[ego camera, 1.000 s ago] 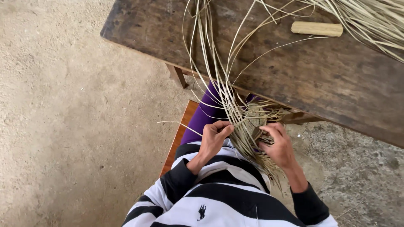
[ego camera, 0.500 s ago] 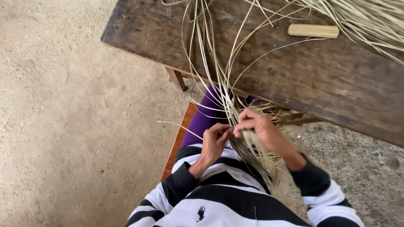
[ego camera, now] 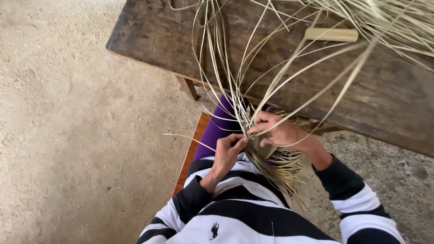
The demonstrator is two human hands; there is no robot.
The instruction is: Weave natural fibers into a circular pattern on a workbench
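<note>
Lifted from the lower edge of the woven piece (ego camera: 271, 156), the right hand (ego camera: 282, 132) now sits at its upper side, fingers pinched around a few pale straw strips (ego camera: 289, 83) which it draws up and out to the right; those strips, slack a second ago, now run taut and blurred across the view. The left hand (ego camera: 227, 151) has barely shifted: it is closed in a pinch on the near edge of the weave, fingertips meeting the right hand's thumb at the same spot. Judging by this, a strand is being pulled tight while the other hand pins the work in place.

The woven piece is held over the person's lap, just in front of the striped sweater (ego camera: 244, 212), its loose ends fanning down toward the body. Long unwoven strips rise from it over the dark wooden worktop (ego camera: 375, 95), where more straw lies bundled at the far right. A short light wooden block (ego camera: 331, 35) rests on the worktop, well apart from both hands. Purple trousers (ego camera: 217, 129) and the edge of a brown seat (ego camera: 192, 149) show beneath, on a sandy floor (ego camera: 77, 135).
</note>
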